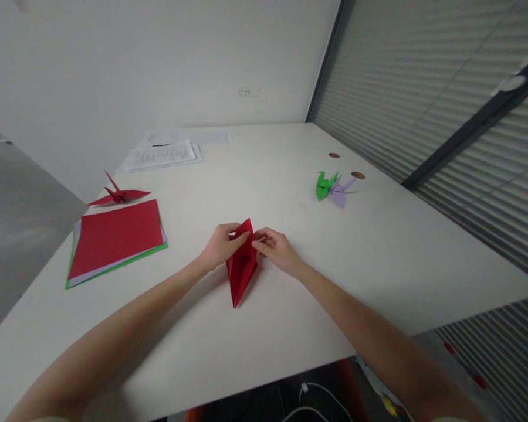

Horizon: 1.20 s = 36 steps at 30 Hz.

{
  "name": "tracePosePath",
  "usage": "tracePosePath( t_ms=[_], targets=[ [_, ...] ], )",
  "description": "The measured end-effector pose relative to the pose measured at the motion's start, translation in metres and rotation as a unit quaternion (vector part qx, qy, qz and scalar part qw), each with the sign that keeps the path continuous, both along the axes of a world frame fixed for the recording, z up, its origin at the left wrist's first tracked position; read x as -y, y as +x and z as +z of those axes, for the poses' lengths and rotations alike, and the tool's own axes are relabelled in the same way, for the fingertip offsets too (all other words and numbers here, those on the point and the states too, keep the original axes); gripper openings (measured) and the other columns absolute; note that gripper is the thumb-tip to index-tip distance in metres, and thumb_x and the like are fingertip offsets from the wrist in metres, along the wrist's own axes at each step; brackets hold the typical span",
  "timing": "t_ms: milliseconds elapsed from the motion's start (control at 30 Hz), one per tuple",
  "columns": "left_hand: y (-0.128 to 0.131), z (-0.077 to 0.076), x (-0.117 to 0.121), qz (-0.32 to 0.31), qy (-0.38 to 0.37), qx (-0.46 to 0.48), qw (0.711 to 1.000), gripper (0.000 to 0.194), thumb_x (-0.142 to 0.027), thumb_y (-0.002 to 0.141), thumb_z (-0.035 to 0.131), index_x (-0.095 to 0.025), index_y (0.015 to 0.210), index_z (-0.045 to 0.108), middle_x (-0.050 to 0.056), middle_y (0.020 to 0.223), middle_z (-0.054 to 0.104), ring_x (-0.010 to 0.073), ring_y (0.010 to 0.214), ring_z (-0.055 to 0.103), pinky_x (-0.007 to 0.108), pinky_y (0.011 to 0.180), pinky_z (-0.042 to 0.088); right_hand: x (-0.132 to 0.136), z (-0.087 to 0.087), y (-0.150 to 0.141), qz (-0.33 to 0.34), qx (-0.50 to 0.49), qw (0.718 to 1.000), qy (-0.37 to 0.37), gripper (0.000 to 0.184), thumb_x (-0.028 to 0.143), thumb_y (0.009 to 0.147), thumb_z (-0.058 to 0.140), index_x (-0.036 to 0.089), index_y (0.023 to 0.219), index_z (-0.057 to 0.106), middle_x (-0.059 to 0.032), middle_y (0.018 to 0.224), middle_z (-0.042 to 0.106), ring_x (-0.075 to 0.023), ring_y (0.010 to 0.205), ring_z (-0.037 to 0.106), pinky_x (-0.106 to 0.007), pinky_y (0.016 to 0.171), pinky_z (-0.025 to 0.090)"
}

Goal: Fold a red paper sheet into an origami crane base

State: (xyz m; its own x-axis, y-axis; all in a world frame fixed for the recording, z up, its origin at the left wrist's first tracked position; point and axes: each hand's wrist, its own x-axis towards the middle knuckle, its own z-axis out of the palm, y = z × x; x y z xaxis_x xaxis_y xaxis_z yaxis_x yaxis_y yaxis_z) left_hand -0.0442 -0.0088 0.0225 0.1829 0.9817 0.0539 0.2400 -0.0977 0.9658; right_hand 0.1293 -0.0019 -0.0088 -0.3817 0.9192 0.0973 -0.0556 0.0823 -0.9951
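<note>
A folded piece of red origami paper (243, 271) is in front of me on the white table, one long point directed toward me and its upper part raised. My left hand (226, 243) grips its upper left side, with the thumb lying across the red surface and the fingers behind it. At the upper right edge, my right hand (276, 249) pinches the paper between thumb and curled fingers. The fingertips behind the paper are partly hidden.
A red paper crane (121, 196) sits at left behind a stack of coloured paper sheets (118, 237). Farther back lie printed papers (162, 155). At right are a green paper crane (323, 186) and a lilac paper crane (339, 192), near two table holes. Blinds (422, 88) flank the right side.
</note>
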Motion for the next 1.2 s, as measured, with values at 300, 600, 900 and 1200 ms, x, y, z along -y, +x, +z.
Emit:
tracePosePath(
  t_ms=[300, 600, 900, 1200],
  targets=[
    [0.0045, 0.0032, 0.0061, 0.033, 0.022, -0.005, 0.999, 0.028, -0.042, 0.076, 0.063, -0.014, 0.075, 0.064, 0.001, 0.069, 0.063, 0.0117, 0.059, 0.054, 0.022, 0.054, 0.042, -0.0020, 0.0010, 0.0020, -0.006, -0.031, 0.998, -0.054, 0.030, 0.045, 0.070, 0.077, 0.020, 0.084, 0.067, 0.0005, 0.075, 0.067, -0.0121, 0.066, 0.058, -0.027, 0.063, 0.046],
    [0.0056, 0.0037, 0.0055, 0.042, 0.021, -0.003, 0.999, 0.030, -0.042, 0.076, 0.060, -0.013, 0.074, 0.067, 0.003, 0.071, 0.066, 0.0137, 0.062, 0.056, 0.024, 0.058, 0.045, -0.0003, 0.0003, 0.0005, 0.004, -0.096, 0.989, -0.116, 0.038, 0.055, 0.069, 0.075, 0.019, 0.081, 0.067, 0.0003, 0.072, 0.068, -0.0122, 0.067, 0.061, -0.026, 0.063, 0.047],
    [0.0088, 0.0000, 0.0080, 0.051, 0.034, -0.010, 0.998, 0.025, -0.039, 0.075, 0.061, -0.014, 0.076, 0.066, 0.002, 0.072, 0.066, 0.0137, 0.062, 0.057, 0.024, 0.059, 0.049, 0.0010, -0.0016, -0.0027, 0.002, -0.096, 0.988, -0.119, 0.037, 0.046, 0.060, 0.084, 0.020, 0.079, 0.066, 0.0017, 0.073, 0.067, -0.0116, 0.066, 0.060, -0.026, 0.064, 0.048],
    [0.0085, -0.0014, 0.0077, 0.049, 0.009, 0.007, 0.999, 0.027, -0.039, 0.076, 0.061, -0.013, 0.074, 0.066, 0.002, 0.070, 0.066, 0.0125, 0.058, 0.058, 0.024, 0.058, 0.048, 0.0007, -0.0033, -0.0040, -0.012, -0.102, 0.987, -0.122, 0.036, 0.041, 0.058, 0.086, 0.019, 0.078, 0.066, 0.0019, 0.074, 0.066, -0.0105, 0.065, 0.058, -0.026, 0.065, 0.046]
  ],
)
